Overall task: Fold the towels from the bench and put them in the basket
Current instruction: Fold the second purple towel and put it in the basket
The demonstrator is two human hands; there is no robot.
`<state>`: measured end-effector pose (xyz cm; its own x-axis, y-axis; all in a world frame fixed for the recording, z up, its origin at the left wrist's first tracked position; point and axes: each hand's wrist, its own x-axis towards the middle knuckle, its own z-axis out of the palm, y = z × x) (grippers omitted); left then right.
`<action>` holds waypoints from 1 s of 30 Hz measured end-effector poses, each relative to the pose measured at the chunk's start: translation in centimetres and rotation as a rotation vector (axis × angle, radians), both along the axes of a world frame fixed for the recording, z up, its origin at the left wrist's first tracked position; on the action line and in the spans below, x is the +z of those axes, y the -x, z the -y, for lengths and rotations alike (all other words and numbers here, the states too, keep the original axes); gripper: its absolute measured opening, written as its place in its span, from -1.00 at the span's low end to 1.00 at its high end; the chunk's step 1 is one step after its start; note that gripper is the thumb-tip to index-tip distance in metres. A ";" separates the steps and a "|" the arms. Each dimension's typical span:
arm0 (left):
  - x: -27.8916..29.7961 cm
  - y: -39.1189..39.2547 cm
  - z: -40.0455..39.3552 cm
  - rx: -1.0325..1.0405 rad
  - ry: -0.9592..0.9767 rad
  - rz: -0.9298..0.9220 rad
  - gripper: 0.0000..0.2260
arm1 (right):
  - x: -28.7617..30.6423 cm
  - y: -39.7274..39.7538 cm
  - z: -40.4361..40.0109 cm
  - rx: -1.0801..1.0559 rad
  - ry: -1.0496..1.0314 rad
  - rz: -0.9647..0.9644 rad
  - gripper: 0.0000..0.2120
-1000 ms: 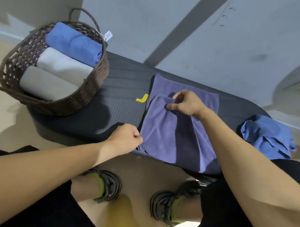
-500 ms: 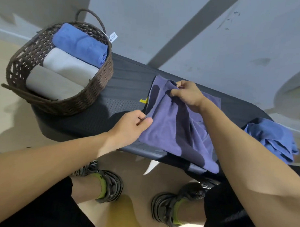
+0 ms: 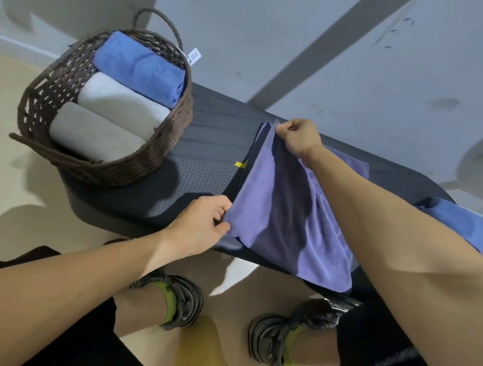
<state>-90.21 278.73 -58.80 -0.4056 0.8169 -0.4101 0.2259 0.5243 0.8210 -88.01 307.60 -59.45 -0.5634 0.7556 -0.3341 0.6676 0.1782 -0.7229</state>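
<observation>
The purple towel (image 3: 283, 211) lies mid-frame on the dark surface (image 3: 196, 181), its lower edge hanging off the front. The left hand (image 3: 200, 230) pinches its near left corner and the right hand (image 3: 296, 138) pinches the far left corner, fingers closed on cloth. Soft, light and limp, it will likely sag wherever unsupported, so corners and edges look like the best holds. The wicker basket (image 3: 165, 142), upper left, holds three rolled towels. A crumpled blue towel (image 3: 458, 226) waits at the right edge.
</observation>
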 end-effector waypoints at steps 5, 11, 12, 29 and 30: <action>-0.1 0.7 0.3 -0.043 -0.040 0.044 -0.90 | -1.3 0.5 -0.1 0.134 -0.088 0.113 -0.85; 0.6 1.7 0.7 -0.018 -0.052 0.000 -0.89 | -1.2 1.9 -0.7 0.104 -0.147 0.227 -0.86; 0.6 1.9 0.8 -0.016 -0.042 -0.027 -0.90 | -1.3 2.2 -0.6 0.088 -0.150 0.238 -0.85; 1.5 3.3 1.4 -0.311 -0.048 -0.473 -0.87 | -1.3 2.8 -0.2 0.246 -0.291 0.209 -0.79; 1.6 3.5 1.4 -0.326 -0.068 -0.530 -0.88 | -1.0 3.0 -0.3 0.273 -0.285 0.235 -0.80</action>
